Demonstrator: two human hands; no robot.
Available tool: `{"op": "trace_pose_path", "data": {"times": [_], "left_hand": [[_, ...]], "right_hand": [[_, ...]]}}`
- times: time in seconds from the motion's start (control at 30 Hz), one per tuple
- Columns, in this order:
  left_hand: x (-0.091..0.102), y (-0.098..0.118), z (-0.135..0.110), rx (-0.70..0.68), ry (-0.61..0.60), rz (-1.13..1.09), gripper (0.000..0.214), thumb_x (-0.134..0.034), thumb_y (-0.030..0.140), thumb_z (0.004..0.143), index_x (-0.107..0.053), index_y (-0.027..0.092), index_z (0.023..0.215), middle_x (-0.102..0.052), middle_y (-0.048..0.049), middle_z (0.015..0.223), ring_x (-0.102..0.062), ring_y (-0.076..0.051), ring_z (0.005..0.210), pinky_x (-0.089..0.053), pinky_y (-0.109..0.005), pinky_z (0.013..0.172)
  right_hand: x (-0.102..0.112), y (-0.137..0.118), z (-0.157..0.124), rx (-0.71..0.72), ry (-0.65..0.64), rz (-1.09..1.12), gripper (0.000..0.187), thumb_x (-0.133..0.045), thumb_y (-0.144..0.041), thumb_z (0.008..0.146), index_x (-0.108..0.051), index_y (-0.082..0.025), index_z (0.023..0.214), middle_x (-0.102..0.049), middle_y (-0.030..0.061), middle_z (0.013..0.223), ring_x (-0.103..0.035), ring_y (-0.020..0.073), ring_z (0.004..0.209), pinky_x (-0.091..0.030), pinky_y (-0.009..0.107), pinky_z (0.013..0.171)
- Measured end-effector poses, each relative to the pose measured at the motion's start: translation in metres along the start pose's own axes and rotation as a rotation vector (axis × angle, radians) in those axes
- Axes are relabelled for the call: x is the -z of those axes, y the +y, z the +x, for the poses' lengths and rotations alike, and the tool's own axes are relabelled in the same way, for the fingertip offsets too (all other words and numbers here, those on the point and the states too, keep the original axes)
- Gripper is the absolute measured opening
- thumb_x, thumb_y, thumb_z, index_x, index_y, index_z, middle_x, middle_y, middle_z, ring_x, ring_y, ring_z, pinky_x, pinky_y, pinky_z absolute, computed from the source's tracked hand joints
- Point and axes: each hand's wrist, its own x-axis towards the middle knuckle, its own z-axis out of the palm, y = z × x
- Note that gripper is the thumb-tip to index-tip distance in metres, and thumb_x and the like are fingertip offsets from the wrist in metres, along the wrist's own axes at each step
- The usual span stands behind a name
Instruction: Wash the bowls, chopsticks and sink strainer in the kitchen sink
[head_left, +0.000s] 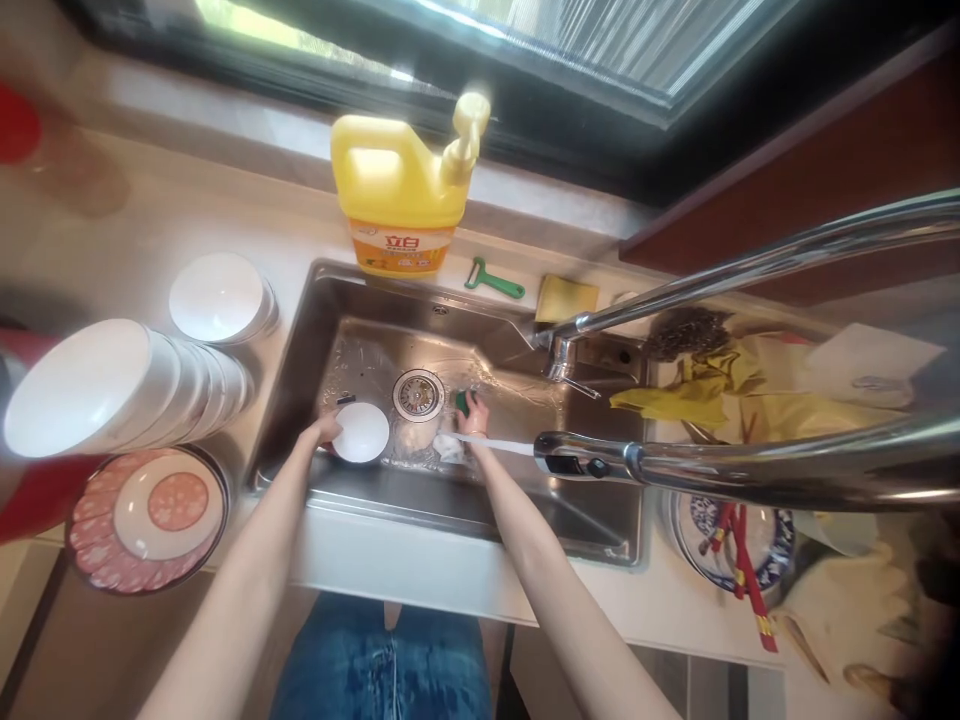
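Note:
In the sink (487,515), my left hand (324,432) grips the rim of a small white bowl (361,433) on its left side. To the right of the drain (418,396), my right hand (474,412) is closed on a dark green scouring pad (463,402), of which only part shows. Water (499,443) runs from the faucet head (577,455) toward my right wrist. Whitish foam or a pale scrap (448,447) lies on the sink floor just left of that wrist; I cannot tell which.
Left of the sink stand stacked white bowls (82,390), another bowl pile (217,297) and patterned plates (97,500). Behind it are a yellow detergent jug (405,190), a green peeler (495,280) and a yellow sponge (568,298). On the right, red chopsticks (750,585) lie across a blue-rimmed plate (780,550).

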Motion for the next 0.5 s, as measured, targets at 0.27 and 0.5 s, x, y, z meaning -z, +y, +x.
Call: {"op": "trace_pose_path", "data": {"times": [0.27, 0.5], "left_hand": [[0.04, 0.036, -0.034, -0.174, -0.045, -0.073, 0.052, -0.055, 0.005, 0.058, -0.071, 0.004, 0.107, -0.069, -0.007, 0.065, -0.069, -0.025, 0.062, -0.061, -0.038, 0.061], [0.058, 0.087, -0.077, -0.302, 0.188, -0.319, 0.067, -0.052, 0.002, 0.063, -0.059, 0.005, 0.13, -0.074, -0.0145, 0.099, -0.073, -0.025, 0.085, -0.063, -0.034, 0.069]], "right_hand": [[-0.05, -0.022, -0.067, 0.345, -0.315, -0.193, 0.019, -0.07, -0.013, 0.074, -0.072, -0.015, 0.093, -0.058, 0.0162, 0.129, -0.05, 0.0299, 0.124, -0.037, 0.047, 0.109], [-0.193, -0.12, -0.121, 0.734, -0.614, -0.067, 0.012, -0.072, -0.013, 0.079, -0.066, -0.02, 0.085, -0.065, 0.0078, 0.114, -0.055, 0.0215, 0.105, -0.047, 0.037, 0.099]]}}
